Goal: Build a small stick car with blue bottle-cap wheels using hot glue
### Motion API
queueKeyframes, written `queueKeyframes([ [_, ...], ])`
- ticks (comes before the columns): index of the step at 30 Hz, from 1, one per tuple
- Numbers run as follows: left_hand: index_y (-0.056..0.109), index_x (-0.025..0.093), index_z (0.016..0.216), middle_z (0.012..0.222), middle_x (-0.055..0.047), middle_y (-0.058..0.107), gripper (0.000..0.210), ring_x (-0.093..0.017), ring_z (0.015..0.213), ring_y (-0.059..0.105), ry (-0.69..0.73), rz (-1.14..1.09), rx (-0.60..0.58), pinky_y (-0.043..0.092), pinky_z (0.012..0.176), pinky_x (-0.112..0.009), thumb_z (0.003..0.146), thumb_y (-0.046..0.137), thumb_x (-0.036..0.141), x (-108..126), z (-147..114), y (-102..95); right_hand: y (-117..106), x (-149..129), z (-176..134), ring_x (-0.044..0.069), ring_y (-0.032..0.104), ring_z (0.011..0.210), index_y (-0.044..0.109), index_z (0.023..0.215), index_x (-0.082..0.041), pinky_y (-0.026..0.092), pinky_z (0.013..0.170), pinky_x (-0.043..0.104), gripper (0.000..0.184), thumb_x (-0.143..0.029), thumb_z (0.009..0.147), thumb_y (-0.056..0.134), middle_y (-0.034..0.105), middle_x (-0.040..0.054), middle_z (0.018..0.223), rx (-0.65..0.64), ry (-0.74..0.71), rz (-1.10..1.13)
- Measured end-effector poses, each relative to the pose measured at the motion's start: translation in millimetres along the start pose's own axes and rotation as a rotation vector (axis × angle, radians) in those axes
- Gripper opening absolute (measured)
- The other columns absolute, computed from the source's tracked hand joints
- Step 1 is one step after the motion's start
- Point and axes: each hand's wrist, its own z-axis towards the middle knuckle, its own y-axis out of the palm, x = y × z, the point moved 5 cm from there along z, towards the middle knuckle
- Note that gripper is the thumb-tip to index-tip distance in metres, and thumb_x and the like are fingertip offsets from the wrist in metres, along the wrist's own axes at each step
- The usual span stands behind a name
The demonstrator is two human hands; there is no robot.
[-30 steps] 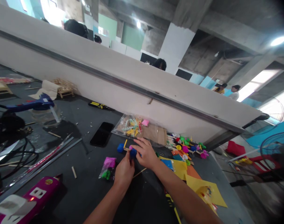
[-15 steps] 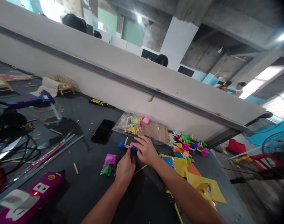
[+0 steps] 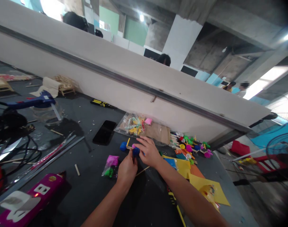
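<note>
A small stick-and-clay piece (image 3: 129, 147) is between my two hands, with a blue ball at each end, a pink bit of clay and an upright yellow stick. My left hand (image 3: 127, 167) is closed, its thumb and fingertips pinching the near side of the piece. From the right, my right hand (image 3: 148, 152) holds the blue ball (image 3: 135, 151) between thumb and index finger, the other fingers stretched loosely above. Left of my left hand lies a clear bag of pink and green clay (image 3: 111, 164). Under my hands runs a thin wooden stick (image 3: 142, 171).
Behind the hands lie a phone (image 3: 104, 132) and a plastic bag of parts (image 3: 144, 126) by the white partition. Colourful clay pieces (image 3: 191, 146) and yellow sheets (image 3: 212, 189) are at right. At left are a blue glue gun (image 3: 42, 100), a purple device (image 3: 37, 198) and cables.
Both hands stay almost still on the stick-and-clay piece. The right fingers have shifted very slightly.
</note>
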Motion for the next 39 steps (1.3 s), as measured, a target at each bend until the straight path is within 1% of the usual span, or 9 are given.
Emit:
queueKeyframes([
  [6, 0.036, 0.018, 0.139, 0.108, -0.012, 0.067, 0.049, -0.02, 0.092, 0.065, -0.013, -0.021, -0.013, 0.041, 0.07, -0.025, 0.09, 0.039, 0.023, -0.1, -0.3, -0.3, -1.3, -0.4, 1.6, 0.025, 0.037, 0.129, 0.061, 0.118, -0.023, 0.032, 0.104, 0.046, 0.045, -0.01, 0.075, 0.051, 0.054, 0.0067, 0.131, 0.005, 0.007, 0.011],
  [8, 0.036, 0.018, 0.139, 0.107, -0.012, 0.068, 0.049, -0.02, 0.091, 0.066, -0.015, -0.018, -0.018, 0.041, 0.069, -0.025, 0.09, 0.039, 0.023, -0.5, -0.1, 0.2, -2.2, -0.8, 3.0, 0.025, 0.037, 0.128, 0.062, 0.116, -0.023, 0.033, 0.103, 0.046, 0.044, -0.01, 0.076, 0.05, 0.055, 0.0062, 0.13, 0.005, 0.007, 0.012],
  [12, 0.035, 0.019, 0.14, 0.103, -0.011, 0.069, 0.05, -0.02, 0.088, 0.067, -0.003, -0.02, -0.009, 0.04, 0.066, -0.025, 0.089, 0.039, 0.023, -2.4, 1.4, 1.6, -4.8, -1.0, 5.6, 0.024, 0.038, 0.127, 0.059, 0.12, -0.022, 0.034, 0.103, 0.044, 0.047, -0.01, 0.076, 0.049, 0.055, 0.007, 0.131, 0.027, 0.024, 0.014],
  [18, 0.036, 0.018, 0.138, 0.108, -0.012, 0.068, 0.048, -0.02, 0.092, 0.066, -0.011, -0.025, -0.019, 0.041, 0.069, -0.024, 0.09, 0.038, 0.023, -2.3, 1.7, 1.2, -4.0, -2.7, 6.5, 0.025, 0.037, 0.128, 0.064, 0.112, -0.024, 0.035, 0.101, 0.047, 0.043, -0.01, 0.074, 0.051, 0.055, 0.0057, 0.131, 0.009, -0.002, 0.009],
  [24, 0.033, 0.021, 0.141, 0.104, -0.011, 0.069, 0.051, -0.019, 0.092, 0.066, -0.003, -0.027, -0.012, 0.041, 0.067, -0.024, 0.091, 0.038, 0.023, -2.4, 1.7, 1.9, -5.0, -0.7, 5.7, 0.024, 0.039, 0.127, 0.057, 0.123, -0.022, 0.035, 0.102, 0.045, 0.051, -0.01, 0.075, 0.05, 0.054, 0.0073, 0.132, 0.04, 0.016, 0.025],
  [29, 0.037, 0.019, 0.138, 0.107, -0.011, 0.068, 0.049, -0.02, 0.09, 0.066, -0.001, 0.005, -0.001, 0.041, 0.067, -0.025, 0.09, 0.038, 0.024, -2.9, 2.0, 2.0, -2.3, -1.5, 3.2, 0.025, 0.037, 0.128, 0.062, 0.116, -0.024, 0.034, 0.103, 0.046, 0.046, -0.01, 0.074, 0.05, 0.054, 0.0059, 0.132, 0.004, -0.001, 0.003],
  [33, 0.035, 0.019, 0.14, 0.105, -0.011, 0.069, 0.05, -0.02, 0.089, 0.066, -0.001, 0.007, -0.006, 0.041, 0.067, -0.025, 0.089, 0.038, 0.024, -1.4, 1.6, 1.1, -4.6, 0.7, 2.5, 0.023, 0.037, 0.128, 0.058, 0.123, -0.022, 0.033, 0.104, 0.044, 0.05, -0.009, 0.075, 0.049, 0.053, 0.007, 0.133, 0.027, 0.032, 0.011],
  [37, 0.037, 0.018, 0.138, 0.106, -0.013, 0.069, 0.05, -0.021, 0.089, 0.067, 0.008, -0.004, 0.005, 0.04, 0.066, -0.026, 0.089, 0.038, 0.023, -1.1, 1.5, 0.7, -4.2, 0.4, 1.1, 0.024, 0.037, 0.129, 0.061, 0.118, -0.024, 0.033, 0.104, 0.045, 0.048, -0.009, 0.074, 0.05, 0.053, 0.0058, 0.132, 0.005, 0.016, 0.007],
  [39, 0.037, 0.019, 0.138, 0.105, -0.012, 0.069, 0.05, -0.02, 0.088, 0.067, 0.012, -0.014, 0.008, 0.04, 0.065, -0.025, 0.089, 0.038, 0.023, -1.4, 1.8, 1.0, -3.9, 0.8, 0.3, 0.024, 0.037, 0.129, 0.06, 0.119, -0.023, 0.033, 0.104, 0.044, 0.049, -0.009, 0.074, 0.05, 0.053, 0.006, 0.132, 0.009, 0.027, 0.012],
])
